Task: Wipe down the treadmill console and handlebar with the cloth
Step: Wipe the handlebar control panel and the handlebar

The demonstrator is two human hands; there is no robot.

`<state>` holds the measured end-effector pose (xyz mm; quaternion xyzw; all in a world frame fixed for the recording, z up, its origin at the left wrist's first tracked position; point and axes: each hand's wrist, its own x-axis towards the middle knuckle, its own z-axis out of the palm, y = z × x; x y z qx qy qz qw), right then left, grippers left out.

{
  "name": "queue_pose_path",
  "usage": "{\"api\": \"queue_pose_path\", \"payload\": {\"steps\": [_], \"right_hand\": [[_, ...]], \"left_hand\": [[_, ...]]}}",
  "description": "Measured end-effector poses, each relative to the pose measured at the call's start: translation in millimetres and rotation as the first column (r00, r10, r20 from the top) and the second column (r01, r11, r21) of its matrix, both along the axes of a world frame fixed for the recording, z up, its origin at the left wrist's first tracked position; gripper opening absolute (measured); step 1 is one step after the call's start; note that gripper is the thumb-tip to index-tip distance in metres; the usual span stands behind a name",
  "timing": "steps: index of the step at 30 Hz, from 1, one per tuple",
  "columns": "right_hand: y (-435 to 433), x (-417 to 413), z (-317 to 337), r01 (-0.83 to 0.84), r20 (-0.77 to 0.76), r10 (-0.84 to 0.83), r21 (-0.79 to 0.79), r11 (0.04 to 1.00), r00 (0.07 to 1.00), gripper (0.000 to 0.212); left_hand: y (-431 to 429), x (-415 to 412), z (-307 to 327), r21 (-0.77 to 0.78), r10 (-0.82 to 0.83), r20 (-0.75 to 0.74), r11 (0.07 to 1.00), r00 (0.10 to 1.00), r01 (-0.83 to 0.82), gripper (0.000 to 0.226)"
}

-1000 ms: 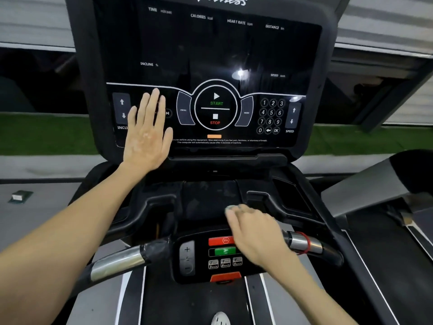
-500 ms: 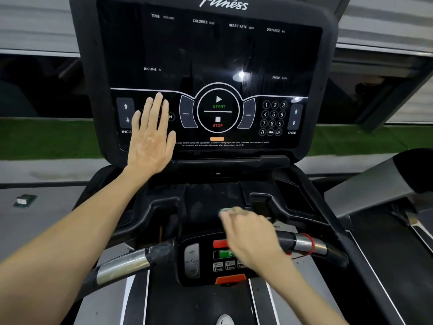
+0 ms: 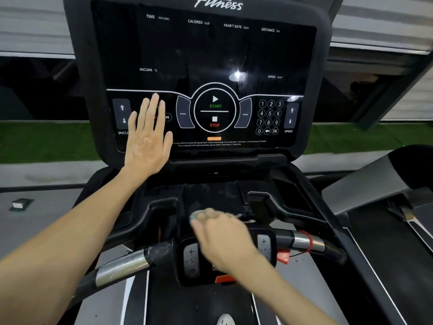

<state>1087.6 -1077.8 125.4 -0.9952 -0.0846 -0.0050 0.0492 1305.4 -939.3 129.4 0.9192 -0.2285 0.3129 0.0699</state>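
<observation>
Head view: left hand (image 3: 147, 141) lies flat, fingers apart, on the glossy black treadmill console (image 3: 210, 55); right hand (image 3: 222, 238), clamped on a small pale-green cloth (image 3: 195, 215), should press evenly across the near black tray (image 3: 210, 198).

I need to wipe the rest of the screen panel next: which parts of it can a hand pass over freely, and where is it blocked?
Free: the dark upper display above the white curved line, and the right side around the number keypad and START/STOP circle. Blocked: the lower left, where the flat left hand covers the incline buttons. Lower down, the right hand with the pale cloth crowds the handlebar control pad.
</observation>
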Motion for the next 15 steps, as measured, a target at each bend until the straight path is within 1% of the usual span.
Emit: {"api": "queue_pose_path", "payload": {"steps": [1,4,6,8,10,12,15], "right_hand": [[-15.1,-2.8,2.4,0.052,-0.011,-0.053,-0.023,0.998,0.999,0.029],[-52.1,-16.2,10.2,0.206,-0.020,-0.206,-0.003,0.979,0.978,0.031],[-57.1,-18.6,11.7,0.257,-0.032,-0.258,-0.033,0.966,0.966,0.030],[-46.7,-13.2,13.4,0.275,-0.054,-0.276,-0.035,0.961,0.960,0.032],[-29.6,-5.7,13.4,0.242,-0.044,-0.242,-0.003,0.970,0.969,0.039],[-5.7,-0.8,11.3,0.148,-0.036,-0.146,0.059,0.987,0.989,0.043],[26.9,7.4,9.9,0.039,-0.112,-0.022,0.155,0.987,0.993,0.038]], "left_hand": [[-0.2,0.1,-0.2,0.001,0.000,-0.002,1.000,1.000,0.000,0.066],[-0.2,0.8,-0.5,0.005,0.005,-0.005,1.000,1.000,-0.005,0.066],[-0.5,1.2,-0.9,0.008,0.008,-0.006,1.000,1.000,-0.008,0.066],[-0.4,1.1,-1.6,0.006,0.006,-0.009,1.000,1.000,-0.006,0.066],[-0.6,1.6,-3.0,0.002,0.005,-0.007,1.000,1.000,-0.005,0.066],[-0.4,1.5,-3.3,0.001,0.003,-0.007,1.000,1.000,-0.003,0.066],[-0.5,1.2,-2.9,-0.005,-0.002,-0.008,1.000,1.000,0.002,0.066]]}}
